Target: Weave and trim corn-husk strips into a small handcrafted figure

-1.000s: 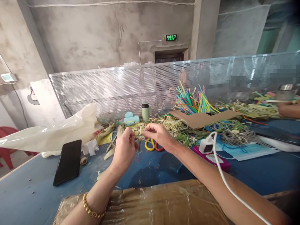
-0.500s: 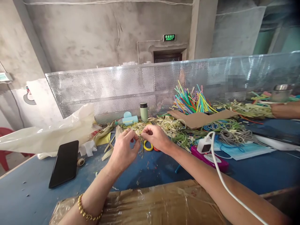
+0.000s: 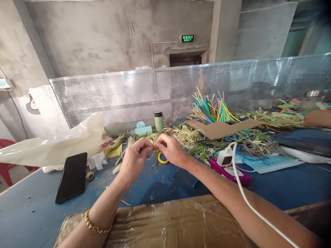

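Over the middle of the table, my left hand (image 3: 136, 156) and my right hand (image 3: 172, 150) meet at the fingertips. Both are closed in a pinch. Whatever lies between the fingers is too small to make out. Just under my right hand is a yellow ring-shaped handle (image 3: 162, 158) on the table. Behind my hands spreads a heap of pale green and straw-coloured dried strands (image 3: 187, 136). A green bottle with a black lid (image 3: 158, 122) stands beyond them, and a light blue container (image 3: 143, 131) lies beside it.
A black phone (image 3: 71, 177) lies at left near a plastic sheet (image 3: 64, 141). At right are a purple power strip (image 3: 239, 175) with a white cable, a cardboard piece (image 3: 224, 129) and colourful pipe cleaners (image 3: 212, 109). A taped cardboard box (image 3: 155, 224) is in front. Another person's hand (image 3: 317, 119) is far right.
My left hand has moved right and its fingers have closed in, so the fingertips of both hands now meet. The view has shifted slightly.
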`<state>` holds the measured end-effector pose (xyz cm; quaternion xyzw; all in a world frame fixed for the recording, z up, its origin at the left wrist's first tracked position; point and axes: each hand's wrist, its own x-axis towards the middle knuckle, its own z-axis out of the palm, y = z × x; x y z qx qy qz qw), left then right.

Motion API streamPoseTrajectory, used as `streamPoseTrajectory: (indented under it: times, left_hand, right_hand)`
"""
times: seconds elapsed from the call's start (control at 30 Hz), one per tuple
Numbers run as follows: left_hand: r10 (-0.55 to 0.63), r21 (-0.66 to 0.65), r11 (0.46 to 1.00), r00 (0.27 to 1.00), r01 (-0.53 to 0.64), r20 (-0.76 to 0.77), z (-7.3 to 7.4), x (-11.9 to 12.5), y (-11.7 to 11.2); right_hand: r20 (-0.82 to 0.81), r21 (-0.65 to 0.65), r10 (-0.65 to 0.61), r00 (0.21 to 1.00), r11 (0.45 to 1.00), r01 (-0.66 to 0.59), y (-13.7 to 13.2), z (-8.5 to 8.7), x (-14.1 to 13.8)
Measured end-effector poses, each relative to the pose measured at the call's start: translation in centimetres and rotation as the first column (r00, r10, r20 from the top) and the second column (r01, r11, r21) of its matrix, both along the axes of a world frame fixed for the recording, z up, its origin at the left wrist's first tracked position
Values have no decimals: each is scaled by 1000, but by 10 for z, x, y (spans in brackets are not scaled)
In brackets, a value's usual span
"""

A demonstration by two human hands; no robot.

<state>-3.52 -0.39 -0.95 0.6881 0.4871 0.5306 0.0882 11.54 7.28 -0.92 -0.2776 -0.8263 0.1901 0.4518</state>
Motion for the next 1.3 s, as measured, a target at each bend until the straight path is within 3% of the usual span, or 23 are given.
streamPoseTrajectory:
  times: [0.23, 0.4, 0.6, 0.73, 0.9, 1.07, 1.17, 1.3]
  left_hand:
    - [72, 34, 997, 997, -73, 37, 3, 7, -1]
    - [117, 43, 992, 993, -118, 29, 2, 11, -3]
    - [137, 34, 990, 990, -137, 26, 0, 8, 1]
    - [92, -19, 996, 993, -91, 77, -5, 3, 7]
    - [135, -25, 991, 991, -135, 8, -8, -2, 11]
    - [193, -31, 980, 978, -196, -75, -6, 1, 7]
    - [217, -36, 974, 971, -222, -105, -5, 4, 5]
    - [239, 9, 971, 966, -239, -99, -5, 6, 4]
  right_hand:
    - [9, 163, -57, 998, 985, 55, -7, 1, -1]
    - [-2, 185, -83, 997, 979, 82, -8, 0, -1]
    - [-26, 89, -80, 996, 993, 82, -7, -1, -3]
    - [24, -115, 70, 997, 991, -67, -4, -3, -2]
    - [143, 13, 38, 989, 999, -40, 3, -4, 0]
    - [89, -132, 45, 995, 991, -34, 3, 0, 3]
    - [-43, -361, 152, 987, 919, -158, -2, 3, 4]
    - [-226, -610, 277, 934, 708, -357, -5, 3, 4]
